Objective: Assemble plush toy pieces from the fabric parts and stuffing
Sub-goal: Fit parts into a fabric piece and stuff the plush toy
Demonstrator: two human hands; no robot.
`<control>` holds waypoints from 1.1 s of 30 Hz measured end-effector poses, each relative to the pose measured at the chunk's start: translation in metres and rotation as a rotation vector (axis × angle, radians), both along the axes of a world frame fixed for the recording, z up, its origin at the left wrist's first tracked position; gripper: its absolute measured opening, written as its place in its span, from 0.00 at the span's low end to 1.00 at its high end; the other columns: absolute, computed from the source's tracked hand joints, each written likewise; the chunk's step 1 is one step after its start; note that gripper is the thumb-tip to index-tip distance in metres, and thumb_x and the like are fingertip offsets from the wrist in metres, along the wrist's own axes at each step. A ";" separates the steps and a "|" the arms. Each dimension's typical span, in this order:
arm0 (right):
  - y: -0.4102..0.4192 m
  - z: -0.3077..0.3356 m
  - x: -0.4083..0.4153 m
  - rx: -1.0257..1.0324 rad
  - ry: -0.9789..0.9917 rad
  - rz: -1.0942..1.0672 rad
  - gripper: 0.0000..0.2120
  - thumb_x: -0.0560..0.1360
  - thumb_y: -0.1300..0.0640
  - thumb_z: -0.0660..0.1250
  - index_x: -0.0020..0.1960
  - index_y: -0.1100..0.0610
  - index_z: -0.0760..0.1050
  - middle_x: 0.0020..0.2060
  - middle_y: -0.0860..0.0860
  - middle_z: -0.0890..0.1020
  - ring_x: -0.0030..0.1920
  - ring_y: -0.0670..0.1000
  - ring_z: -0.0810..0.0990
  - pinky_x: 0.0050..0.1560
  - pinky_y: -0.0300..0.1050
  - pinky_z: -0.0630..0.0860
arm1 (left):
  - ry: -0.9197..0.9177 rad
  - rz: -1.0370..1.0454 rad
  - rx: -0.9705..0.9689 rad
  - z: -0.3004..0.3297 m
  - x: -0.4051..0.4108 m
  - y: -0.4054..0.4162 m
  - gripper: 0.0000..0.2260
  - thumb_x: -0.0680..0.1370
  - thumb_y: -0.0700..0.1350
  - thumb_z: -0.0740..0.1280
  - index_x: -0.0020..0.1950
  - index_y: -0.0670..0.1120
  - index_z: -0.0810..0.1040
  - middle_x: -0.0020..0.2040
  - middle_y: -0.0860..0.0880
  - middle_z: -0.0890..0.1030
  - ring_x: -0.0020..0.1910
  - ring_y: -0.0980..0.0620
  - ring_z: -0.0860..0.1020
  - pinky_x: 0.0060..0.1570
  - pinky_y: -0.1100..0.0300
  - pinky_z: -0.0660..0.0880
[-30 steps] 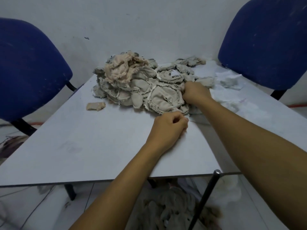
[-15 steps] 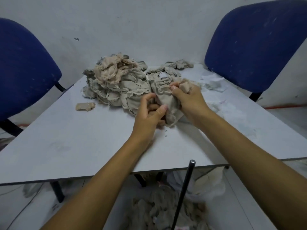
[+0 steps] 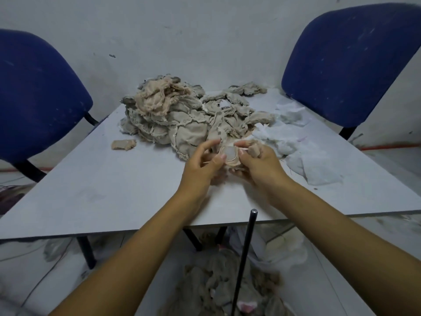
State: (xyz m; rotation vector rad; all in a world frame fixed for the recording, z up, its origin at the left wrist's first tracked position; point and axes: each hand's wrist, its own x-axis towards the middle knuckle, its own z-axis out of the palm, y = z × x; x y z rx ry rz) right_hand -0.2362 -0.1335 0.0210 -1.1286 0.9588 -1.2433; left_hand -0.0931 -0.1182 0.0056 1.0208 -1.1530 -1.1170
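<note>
Above table near edge: left hand, right hand, each grip pinching fabric piece; pile behind.

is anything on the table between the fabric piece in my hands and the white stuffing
Nothing visible. Both the left hand and right hand pinch the fabric piece, and the white stuffing lies just right of them across bare table.

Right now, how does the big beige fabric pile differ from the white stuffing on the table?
The heaped beige fabric pile is frayed cut pieces, stacked high left of centre; the white fluffy stuffing is soft wads, spread low on the right. Both lie on the grey table, untouched by the hands.
</note>
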 end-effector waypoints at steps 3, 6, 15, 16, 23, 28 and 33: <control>0.009 -0.010 0.003 -0.027 -0.027 0.098 0.10 0.82 0.67 0.59 0.53 0.55 0.75 0.38 0.53 0.85 0.40 0.52 0.86 0.38 0.46 0.83 | 0.085 -0.058 0.062 0.000 0.009 0.008 0.10 0.77 0.35 0.69 0.55 0.46 0.80 0.48 0.41 0.79 0.40 0.47 0.81 0.36 0.59 0.79; 0.016 -0.019 -0.003 -0.187 0.090 0.166 0.11 0.83 0.65 0.59 0.56 0.54 0.77 0.42 0.51 0.85 0.43 0.53 0.86 0.41 0.48 0.83 | 0.025 -0.039 0.057 -0.001 0.010 0.012 0.09 0.76 0.31 0.69 0.49 0.44 0.80 0.41 0.41 0.78 0.33 0.49 0.80 0.32 0.62 0.79; 0.016 -0.027 -0.010 -0.219 0.011 0.180 0.11 0.76 0.66 0.69 0.58 0.60 0.79 0.43 0.55 0.86 0.43 0.52 0.85 0.41 0.45 0.83 | 0.068 -0.205 0.089 0.002 0.020 0.008 0.09 0.76 0.33 0.69 0.54 0.43 0.77 0.30 0.49 0.75 0.32 0.51 0.80 0.34 0.61 0.80; 0.015 -0.027 -0.009 -0.195 -0.017 0.183 0.12 0.75 0.66 0.70 0.58 0.62 0.79 0.45 0.57 0.86 0.43 0.54 0.85 0.42 0.46 0.84 | 0.060 -0.234 0.091 0.003 0.022 0.007 0.11 0.76 0.34 0.69 0.56 0.43 0.78 0.31 0.48 0.75 0.33 0.51 0.80 0.34 0.61 0.80; 0.015 -0.023 -0.009 -0.079 -0.133 0.172 0.09 0.67 0.61 0.74 0.46 0.58 0.79 0.38 0.59 0.79 0.38 0.54 0.80 0.34 0.44 0.82 | 0.060 -0.418 0.083 0.000 0.030 0.006 0.04 0.71 0.42 0.74 0.41 0.49 0.81 0.37 0.50 0.78 0.33 0.55 0.74 0.32 0.64 0.70; 0.016 -0.018 -0.013 0.044 -0.162 0.195 0.15 0.78 0.62 0.67 0.33 0.53 0.78 0.27 0.52 0.74 0.25 0.47 0.71 0.24 0.37 0.69 | 0.101 -0.590 0.115 0.003 0.033 0.002 0.11 0.71 0.38 0.71 0.52 0.38 0.77 0.42 0.46 0.77 0.40 0.53 0.76 0.36 0.64 0.73; 0.017 -0.013 -0.012 0.125 -0.224 0.293 0.07 0.70 0.63 0.69 0.45 0.54 0.80 0.26 0.52 0.72 0.25 0.47 0.70 0.24 0.38 0.69 | 0.227 -0.397 0.051 0.000 0.021 0.004 0.01 0.72 0.36 0.71 0.41 0.41 0.80 0.38 0.45 0.81 0.37 0.51 0.80 0.36 0.63 0.77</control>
